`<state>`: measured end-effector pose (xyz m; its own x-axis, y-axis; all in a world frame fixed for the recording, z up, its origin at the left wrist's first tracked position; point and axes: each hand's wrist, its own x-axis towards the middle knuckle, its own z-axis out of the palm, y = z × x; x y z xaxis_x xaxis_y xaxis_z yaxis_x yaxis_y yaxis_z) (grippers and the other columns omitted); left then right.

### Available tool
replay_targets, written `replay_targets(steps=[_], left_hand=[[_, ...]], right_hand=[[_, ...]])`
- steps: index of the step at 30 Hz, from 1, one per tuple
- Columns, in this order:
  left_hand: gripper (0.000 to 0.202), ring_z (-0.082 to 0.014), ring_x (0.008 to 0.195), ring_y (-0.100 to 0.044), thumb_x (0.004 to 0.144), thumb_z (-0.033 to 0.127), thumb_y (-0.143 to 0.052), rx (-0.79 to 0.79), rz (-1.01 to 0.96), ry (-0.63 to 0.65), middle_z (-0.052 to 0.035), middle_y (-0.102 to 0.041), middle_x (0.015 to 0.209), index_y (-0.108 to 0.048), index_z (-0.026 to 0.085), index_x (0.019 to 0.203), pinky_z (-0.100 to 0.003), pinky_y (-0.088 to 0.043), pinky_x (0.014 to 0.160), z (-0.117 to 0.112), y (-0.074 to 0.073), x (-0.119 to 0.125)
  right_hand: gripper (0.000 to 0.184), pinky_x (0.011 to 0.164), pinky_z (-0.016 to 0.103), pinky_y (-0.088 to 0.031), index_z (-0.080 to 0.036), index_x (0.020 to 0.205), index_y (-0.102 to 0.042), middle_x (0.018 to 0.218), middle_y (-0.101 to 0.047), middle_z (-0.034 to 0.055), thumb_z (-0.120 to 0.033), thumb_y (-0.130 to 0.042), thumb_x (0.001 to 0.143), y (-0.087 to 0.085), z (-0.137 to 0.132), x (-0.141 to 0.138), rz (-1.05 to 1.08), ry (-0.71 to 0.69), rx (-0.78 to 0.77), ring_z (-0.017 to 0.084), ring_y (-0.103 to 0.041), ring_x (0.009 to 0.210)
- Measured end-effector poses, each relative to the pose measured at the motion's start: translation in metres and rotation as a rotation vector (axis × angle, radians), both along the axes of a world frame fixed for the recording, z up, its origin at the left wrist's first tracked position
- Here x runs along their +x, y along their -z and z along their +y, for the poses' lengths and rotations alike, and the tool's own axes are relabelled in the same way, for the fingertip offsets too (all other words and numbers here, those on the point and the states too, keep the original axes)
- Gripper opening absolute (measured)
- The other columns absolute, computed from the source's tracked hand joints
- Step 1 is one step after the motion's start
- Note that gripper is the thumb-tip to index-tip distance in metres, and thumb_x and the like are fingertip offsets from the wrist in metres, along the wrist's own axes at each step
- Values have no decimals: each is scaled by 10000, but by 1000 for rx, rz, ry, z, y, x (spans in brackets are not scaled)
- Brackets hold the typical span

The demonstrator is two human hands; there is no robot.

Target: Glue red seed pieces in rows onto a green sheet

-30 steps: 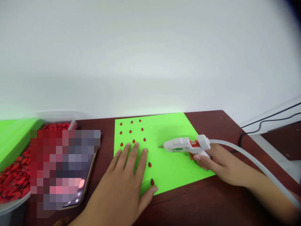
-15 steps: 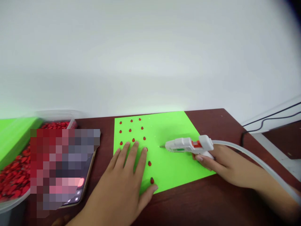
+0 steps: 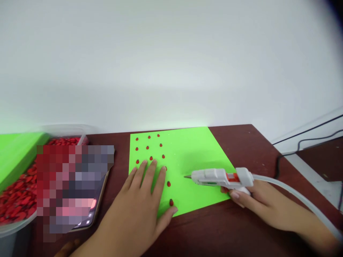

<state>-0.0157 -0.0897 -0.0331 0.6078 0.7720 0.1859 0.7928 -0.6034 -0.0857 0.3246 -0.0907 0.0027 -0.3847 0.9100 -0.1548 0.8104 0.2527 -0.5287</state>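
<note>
The right hand (image 3: 264, 200) grips closed around one white plastic hot glue gun (image 3: 217, 178), its metal nozzle over the green paper (image 3: 193, 160). A pale rubbery cord (image 3: 294, 194) trails from the gun. The left hand (image 3: 136, 210) lies spread flat on the sheet, fingers apart. Twelve small glossy red seeds (image 3: 151, 158) show on the paper, one at a fingertip. The sheet lies on a dark reddish desk (image 3: 230, 142), near a clear plastic tub (image 3: 16, 228) heaped with red seeds and a phone (image 3: 99, 189), mostly blurred.
</note>
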Motion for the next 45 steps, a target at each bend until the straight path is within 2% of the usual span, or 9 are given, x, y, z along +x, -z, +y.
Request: replay_targets(steps=[8,15,20,26,30,33,38,42,45], left_hand=[[732,-472,1394,-613,1009,645,-506,74,11,17,-254,-605,1546,-625,113,1497,-609,-612,1041,1,3,-1],[735,-474,1391,-614,1007,642,-522,82,-8,23,-257,-616,1534,-609,109,1506,-609,-612,1043,-1,3,-1],[726,-465,1410,-600,1003,653,-521,74,-15,6,-232,-618,1542,-616,133,1500,-605,-602,1058,-1,5,-1],[744,-480,1413,-590,1009,640,-527,63,-19,27,-259,-604,1546,-594,105,1521,-621,-581,1061,0,5,-3],[736,-475,1421,-584,1015,640,-515,61,-22,22,-247,-602,1552,-586,117,1528,-624,-572,1071,-1,5,-3],[741,-472,1418,-588,1011,646,-519,65,-21,20,-245,-602,1554,-589,117,1524,-617,-580,1065,-2,5,-2],[740,-483,1385,-615,997,631,-546,78,-6,27,-259,-611,1537,-607,98,1507,-617,-602,1043,-1,2,-2],[733,-491,1397,-602,1001,618,-547,62,4,20,-267,-606,1540,-611,90,1506,-621,-600,1047,-1,0,0],[725,-501,1407,-589,1000,602,-558,43,9,20,-272,-597,1547,-611,85,1506,-637,-581,1067,-1,0,1]], right_hand=[[544,632,370,-514,-252,785,-648,693,-702,27,-592,-357,1092,-8,2,-10,-34,-62,32,232,-686,632],[593,580,357,-474,-248,754,-642,639,-666,21,-615,-330,1099,-4,1,-9,-49,-62,58,214,-633,574],[592,585,349,-485,-242,767,-656,653,-684,19,-606,-335,1106,-6,2,-11,-29,-79,104,208,-655,585],[609,584,353,-501,-231,775,-672,672,-706,33,-577,-307,1119,-5,2,-11,-59,-117,128,209,-669,579],[564,556,341,-495,-234,758,-671,640,-686,23,-540,-357,1113,-3,1,-9,-77,-112,155,203,-663,556],[513,580,345,-521,-235,763,-674,699,-730,36,-494,-394,1105,-6,0,-9,-88,-120,183,213,-702,598],[455,589,336,-554,-245,782,-700,754,-758,42,-427,-423,1094,-9,-1,-3,-76,-155,137,210,-709,610],[335,683,361,-635,-274,968,-777,811,-793,38,-438,-498,1056,-2,-6,18,-17,-151,146,254,-771,741],[294,745,375,-659,-283,977,-795,889,-815,56,-460,-563,1020,3,-10,30,12,-220,143,275,-791,845]])
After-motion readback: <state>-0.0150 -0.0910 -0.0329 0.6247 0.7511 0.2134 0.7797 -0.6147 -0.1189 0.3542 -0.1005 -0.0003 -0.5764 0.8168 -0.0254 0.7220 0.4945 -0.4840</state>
